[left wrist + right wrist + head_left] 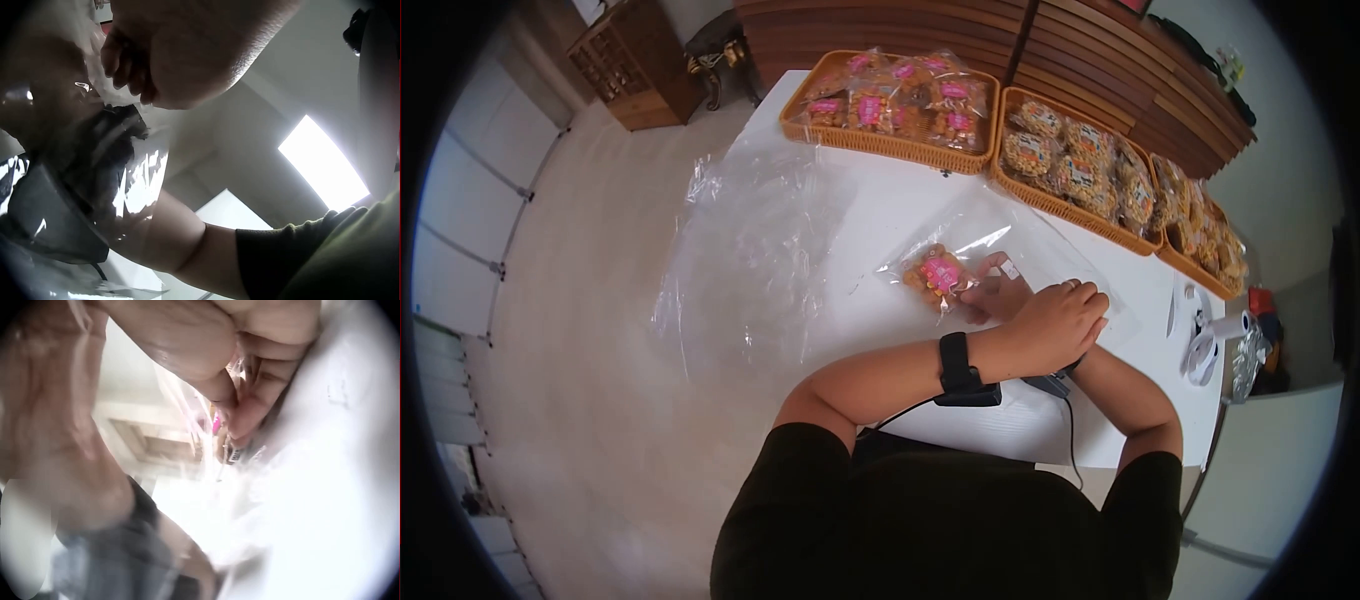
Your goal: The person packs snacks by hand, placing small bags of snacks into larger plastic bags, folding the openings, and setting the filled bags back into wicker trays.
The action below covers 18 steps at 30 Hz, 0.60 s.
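A small packet of brown snacks with a pink label [940, 274] lies inside a large clear bag [1035, 235] on the white table. My right hand [997, 292] is in the bag, its thumb and fingers pinching the packet's right edge; a small white label shows by the fingers. Crossing over my right wrist, my left hand [1055, 325] has curled fingers at the bag's mouth. In the left wrist view that hand [194, 50] grips plastic, and film covers part of the right forearm [172, 231]. The right wrist view shows my right hand's fingers [253, 415] close together.
Wicker baskets of packed snacks [880, 148] line the table's far edge. More clear plastic bags [750, 250] hang over the left edge. At the right lie a tape roll [1230, 325] and scissors [1171, 310]. A cable [1072, 430] runs down from the right wrist.
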### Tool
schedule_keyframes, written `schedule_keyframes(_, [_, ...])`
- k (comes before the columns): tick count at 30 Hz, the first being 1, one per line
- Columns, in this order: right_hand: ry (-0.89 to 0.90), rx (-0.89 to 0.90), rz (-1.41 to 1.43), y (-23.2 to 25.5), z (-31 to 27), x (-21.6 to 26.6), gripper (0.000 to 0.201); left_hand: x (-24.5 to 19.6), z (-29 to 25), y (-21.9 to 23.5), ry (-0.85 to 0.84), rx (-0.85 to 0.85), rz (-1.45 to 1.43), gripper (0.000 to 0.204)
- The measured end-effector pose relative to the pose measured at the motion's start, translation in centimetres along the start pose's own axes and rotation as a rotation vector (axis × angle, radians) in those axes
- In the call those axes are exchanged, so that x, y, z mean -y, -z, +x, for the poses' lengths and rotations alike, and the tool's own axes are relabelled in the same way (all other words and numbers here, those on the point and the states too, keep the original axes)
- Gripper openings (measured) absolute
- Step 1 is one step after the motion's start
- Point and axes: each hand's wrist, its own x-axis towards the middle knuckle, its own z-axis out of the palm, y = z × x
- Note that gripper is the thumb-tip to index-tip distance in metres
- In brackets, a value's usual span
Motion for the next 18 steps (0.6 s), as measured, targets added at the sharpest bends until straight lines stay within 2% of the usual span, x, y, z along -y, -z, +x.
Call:
schedule_keyframes(1, [-0.001,0.014,-0.019,-0.1,0.1,-0.1,0.036,0.2,0.0,0.0,-0.013,0.016,0.016,0.015])
schedule_keyframes(3, [0.165,0.117,0.028,-0.1,0.2,-0.8,0.035,0.8,0.0,-0.2,-0.019,0.02,0.032,0.015])
schedule_keyframes(7, [0.279,0.071,-0.128,-0.4,-1.1,0.3,0.037,1.2,0.1,0.1,-0.016,0.046,0.024,0.016])
schedule_keyframes(9, [0.828,0.043,-0.478,0.5,-0.2,-0.9,0.042,1.4,0.6,0.9,-0.022,0.074,0.041,0.018])
schedule_keyframes(10, [0.845,0.022,-0.472,0.8,-0.3,-1.1,0.042,1.5,1.1,1.9,0.046,0.125,-0.028,0.022])
schedule_keyframes(11, [0.644,0.079,-0.024,1.2,-0.4,-1.4,0.042,1.7,1.7,2.9,0.113,0.179,-0.093,0.026])
schedule_keyframes(12, [0.431,0.144,0.42,1.6,-0.5,-1.5,0.041,2.1,2.3,4.0,0.178,0.154,-0.108,0.028])
schedule_keyframes(13, [0.459,0.133,0.434,2.2,-0.9,-1.2,0.041,2.7,3.0,5.3,0.242,0.13,-0.121,0.03])
schedule_keyframes(15, [0.198,0.175,0.011,3.7,-2.5,-0.3,0.042,5.0,4.4,7.9,0.376,0.04,-0.17,0.023])
schedule_keyframes(17, [0.187,0.181,0.015,5.4,-3.9,0.3,0.038,10.5,5.6,9.8,0.305,-0.169,-0.049,0.014])
schedule_keyframes(18, [0.158,0.2,0.0,6.2,-4.8,0.6,0.036,13.5,6.3,11.1,0.295,-0.246,0.12,0.011])
